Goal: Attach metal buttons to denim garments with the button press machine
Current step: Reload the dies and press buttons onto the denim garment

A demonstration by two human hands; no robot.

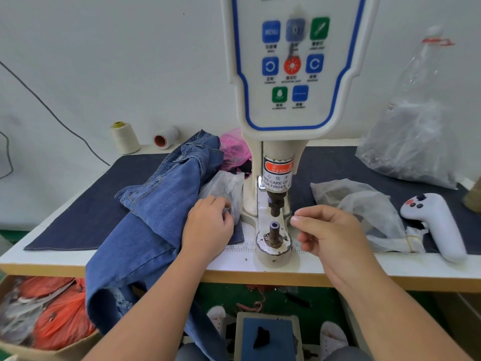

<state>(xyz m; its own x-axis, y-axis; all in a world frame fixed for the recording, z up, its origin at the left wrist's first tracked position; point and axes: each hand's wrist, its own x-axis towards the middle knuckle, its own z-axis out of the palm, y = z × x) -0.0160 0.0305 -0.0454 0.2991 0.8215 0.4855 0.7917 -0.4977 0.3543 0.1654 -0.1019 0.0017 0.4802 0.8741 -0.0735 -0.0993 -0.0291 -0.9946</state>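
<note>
The button press machine (pixel 289 74) is seen centre-frame on the table (pixel 161 264), w/ its upper punch (pixel 275 204) raised clear of the lower die (pixel 274 230). Nothing is seated between them. Denim jeans (pixel 158 204) are draped to the left of the machine, partly on a dark denim mat (pixel 86 212) and partly hanging over the table's front edge.

The left hand (pixel 208 225) is placed at a small clear plastic bag (pixel 226 188) beside the machine base, fingers curled at the bag's lower edge; whether anything is pinched can't be told. The right hand (pixel 328 230) is held just right of the die, thumb & forefinger brought together as in a pinch; any button between them is too small to be made out.

More clear bags (pixel 364 204) and a white handheld controller (pixel 437 222) are laid on the right side. A crumpled plastic bottle (pixel 421 74) is stood behind them, two thread spools (pixel 125 136) at the back left. A foot pedal (pixel 268 337) is seen under the table, a box w/ orange bags (pixel 59 316) at lower left
</note>
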